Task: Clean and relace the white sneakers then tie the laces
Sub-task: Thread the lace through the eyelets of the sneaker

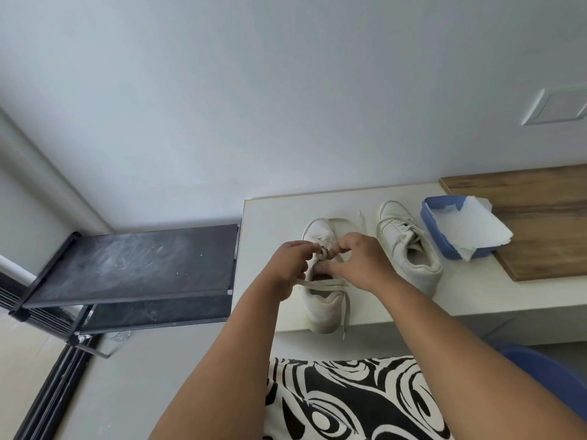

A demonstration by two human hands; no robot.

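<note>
white leather sneaker (320,308) nearest the person sat on the pale tabletop (273,211), its heel at the front edge and its toe pointing toward the wall. both hands worked over its tongue: the left hand (287,268) had its fingers curled, pinching the off-white flat lace (322,284) near the upper eyelets, and the right hand (362,265) pinched the same lace just beside it, fingertips of the two hands nearly touching. one strand of the lace lay across the shoe's opening and a loose end hung down over the table's front edge. the second white sneaker (409,249) stood just to the right, apart from the first, laced, toe also toward the wall. beside that, a blue plastic rectangular tub (436,230) with a torn white paper sheet (479,230) draped over it rested on a brown wooden board (540,217). to the left of the table stood a black dusty shelf rack (133,265). black-and-white patterned fabric (349,401) covered the person's lap.
</note>
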